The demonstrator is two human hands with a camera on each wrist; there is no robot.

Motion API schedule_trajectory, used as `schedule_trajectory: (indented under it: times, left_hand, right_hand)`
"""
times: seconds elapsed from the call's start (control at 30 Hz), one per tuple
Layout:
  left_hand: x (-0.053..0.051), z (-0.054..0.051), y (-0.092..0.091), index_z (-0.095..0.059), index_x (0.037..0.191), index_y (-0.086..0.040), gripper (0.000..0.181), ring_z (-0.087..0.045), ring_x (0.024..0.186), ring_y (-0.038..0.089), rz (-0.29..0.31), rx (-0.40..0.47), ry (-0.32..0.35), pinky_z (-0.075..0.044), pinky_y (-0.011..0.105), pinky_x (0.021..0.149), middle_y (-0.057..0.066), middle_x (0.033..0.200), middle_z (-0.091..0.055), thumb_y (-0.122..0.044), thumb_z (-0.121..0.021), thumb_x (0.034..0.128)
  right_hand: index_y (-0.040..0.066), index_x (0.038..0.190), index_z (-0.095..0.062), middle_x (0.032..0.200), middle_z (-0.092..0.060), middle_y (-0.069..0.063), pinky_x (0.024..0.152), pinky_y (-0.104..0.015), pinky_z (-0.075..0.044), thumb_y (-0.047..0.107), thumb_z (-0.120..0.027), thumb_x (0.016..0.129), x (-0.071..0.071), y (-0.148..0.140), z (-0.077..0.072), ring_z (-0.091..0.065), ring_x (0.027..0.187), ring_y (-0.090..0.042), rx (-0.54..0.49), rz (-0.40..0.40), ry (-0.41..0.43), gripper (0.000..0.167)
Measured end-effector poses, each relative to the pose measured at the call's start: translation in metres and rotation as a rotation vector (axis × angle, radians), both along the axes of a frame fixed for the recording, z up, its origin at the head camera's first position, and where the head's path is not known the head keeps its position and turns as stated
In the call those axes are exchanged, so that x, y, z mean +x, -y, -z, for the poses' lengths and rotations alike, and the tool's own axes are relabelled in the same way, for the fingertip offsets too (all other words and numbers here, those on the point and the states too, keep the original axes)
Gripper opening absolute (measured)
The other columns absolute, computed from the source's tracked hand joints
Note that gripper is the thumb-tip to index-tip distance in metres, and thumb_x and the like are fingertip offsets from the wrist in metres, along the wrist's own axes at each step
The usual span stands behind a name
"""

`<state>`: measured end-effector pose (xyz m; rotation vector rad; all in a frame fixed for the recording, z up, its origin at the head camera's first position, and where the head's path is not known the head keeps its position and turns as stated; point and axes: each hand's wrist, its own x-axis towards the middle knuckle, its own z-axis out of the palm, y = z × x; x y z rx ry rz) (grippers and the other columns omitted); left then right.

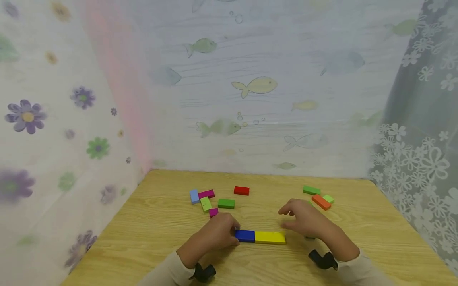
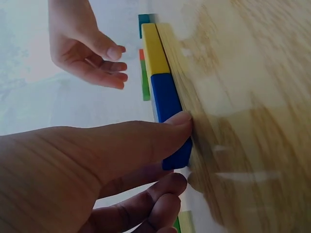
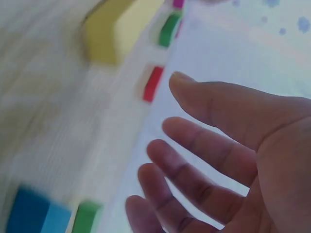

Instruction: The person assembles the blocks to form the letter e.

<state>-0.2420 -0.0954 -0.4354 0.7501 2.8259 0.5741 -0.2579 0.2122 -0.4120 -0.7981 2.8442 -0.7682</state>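
Observation:
A blue block [image 1: 245, 236] lies end to end with a yellow block [image 1: 270, 237] near the middle of the table. The left hand [image 1: 219, 233] pinches the blue block's left end; the left wrist view shows the thumb on the blue block [image 2: 165, 97] and the fingers behind it. Just right of the yellow block, the right hand [image 1: 307, 219] is raised with its fingers relaxed and nothing between them. In the right wrist view the right hand [image 3: 218, 160] has its fingers spread apart, with the yellow block [image 3: 104, 39] blurred beyond.
Behind the left hand lie light blue [image 1: 194, 196], magenta [image 1: 206, 194] and lime [image 1: 206, 204] blocks, with a green one [image 1: 226, 203] and a red one [image 1: 241, 191] farther right. Orange [image 1: 321, 201] and green [image 1: 311, 190] blocks lie behind the right hand. A teal block [image 2: 144, 25] is partly hidden.

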Motion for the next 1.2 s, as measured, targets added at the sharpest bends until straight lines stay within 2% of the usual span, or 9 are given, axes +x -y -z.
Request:
schedule_trajectory:
  times: [0.17, 0.27, 0.37, 0.5, 0.67, 0.73, 0.87, 0.97, 1.2]
  left_hand:
    - [0.000, 0.000, -0.004, -0.078, 0.120, -0.012, 0.051, -0.057, 0.084, 0.002, 0.008, 0.002, -0.011, -0.052, 0.023, 0.073, -0.008, 0.094, -0.067, -0.031, -0.094, 0.0748]
    - [0.001, -0.001, -0.009, -0.078, 0.120, -0.013, 0.051, -0.060, 0.088, 0.002, 0.022, -0.005, -0.032, -0.054, 0.023, 0.077, -0.007, 0.100, -0.069, -0.033, -0.094, 0.0753]
    - [0.002, -0.001, -0.015, -0.078, 0.119, -0.014, 0.049, -0.063, 0.091, 0.003, 0.031, -0.003, -0.044, -0.055, 0.024, 0.082, -0.007, 0.104, -0.072, -0.033, -0.093, 0.0768]
    - [0.002, 0.000, -0.021, -0.079, 0.118, -0.015, 0.045, -0.062, 0.089, 0.001, 0.030, 0.003, -0.052, -0.054, 0.022, 0.080, -0.008, 0.104, -0.073, -0.033, -0.092, 0.0786]
    - [0.000, 0.004, -0.027, -0.080, 0.116, -0.017, 0.042, -0.059, 0.086, 0.000, 0.032, 0.024, -0.057, -0.054, 0.021, 0.077, -0.009, 0.103, -0.074, -0.034, -0.091, 0.0797]
    - [0.000, 0.005, -0.029, -0.080, 0.116, -0.018, 0.041, -0.060, 0.086, 0.000, 0.035, 0.036, -0.056, -0.054, 0.020, 0.077, -0.010, 0.104, -0.074, -0.035, -0.091, 0.0799]
    - [-0.001, 0.007, -0.032, -0.081, 0.113, -0.020, 0.038, -0.060, 0.086, -0.001, 0.052, 0.051, -0.065, -0.055, 0.020, 0.077, -0.012, 0.103, -0.076, -0.037, -0.090, 0.0802]
    - [-0.001, 0.008, -0.034, -0.082, 0.109, -0.021, 0.033, -0.060, 0.084, 0.000, 0.065, 0.047, -0.081, -0.054, 0.020, 0.076, -0.013, 0.101, -0.076, -0.037, -0.090, 0.0806]
    - [-0.001, 0.007, -0.038, -0.083, 0.106, -0.021, 0.028, -0.060, 0.083, 0.001, 0.054, 0.026, -0.083, -0.055, 0.022, 0.074, -0.011, 0.100, -0.076, -0.035, -0.089, 0.0824]
  right_hand:
    - [0.006, 0.120, -0.076, 0.120, -0.070, -0.008, 0.081, -0.040, -0.059, 0.015, -0.082, 0.088, -0.012, -0.017, 0.001, -0.068, 0.106, -0.033, 0.017, 0.060, -0.035, 0.034]
    - [0.004, 0.120, -0.075, 0.123, -0.070, -0.012, 0.083, -0.045, -0.060, 0.010, -0.081, 0.088, -0.020, -0.027, 0.002, -0.068, 0.111, -0.039, 0.047, 0.088, -0.083, 0.034]
    - [0.003, 0.120, -0.074, 0.126, -0.070, -0.017, 0.091, -0.052, -0.058, 0.006, -0.081, 0.087, -0.027, -0.036, 0.003, -0.060, 0.125, -0.046, 0.091, 0.116, -0.136, 0.034]
    - [0.000, 0.124, -0.072, 0.134, -0.064, -0.026, 0.093, -0.056, -0.055, 0.000, -0.076, 0.087, -0.037, -0.045, 0.005, -0.049, 0.135, -0.053, 0.120, 0.153, -0.127, 0.037]
    - [-0.003, 0.129, -0.069, 0.137, -0.062, -0.028, 0.073, -0.041, -0.053, -0.008, -0.068, 0.084, -0.046, -0.055, 0.010, -0.055, 0.128, -0.054, 0.155, 0.187, -0.082, 0.045]
    - [-0.004, 0.129, -0.068, 0.136, -0.062, -0.028, 0.072, -0.039, -0.053, -0.009, -0.067, 0.084, -0.049, -0.058, 0.012, -0.057, 0.125, -0.053, 0.155, 0.187, -0.067, 0.046]
    - [-0.004, 0.126, -0.070, 0.133, -0.065, -0.027, 0.080, -0.047, -0.059, -0.010, -0.068, 0.084, -0.051, -0.062, 0.012, -0.061, 0.120, -0.051, 0.159, 0.190, -0.043, 0.043]
    - [-0.003, 0.123, -0.073, 0.127, -0.068, -0.025, 0.084, -0.052, -0.059, -0.009, -0.070, 0.084, -0.052, -0.063, 0.013, -0.065, 0.114, -0.048, 0.172, 0.189, -0.054, 0.039]
    - [-0.002, 0.117, -0.076, 0.114, -0.074, -0.019, 0.080, -0.049, -0.058, -0.010, -0.070, 0.083, -0.053, -0.065, 0.015, -0.068, 0.102, -0.039, 0.161, 0.185, -0.081, 0.035]
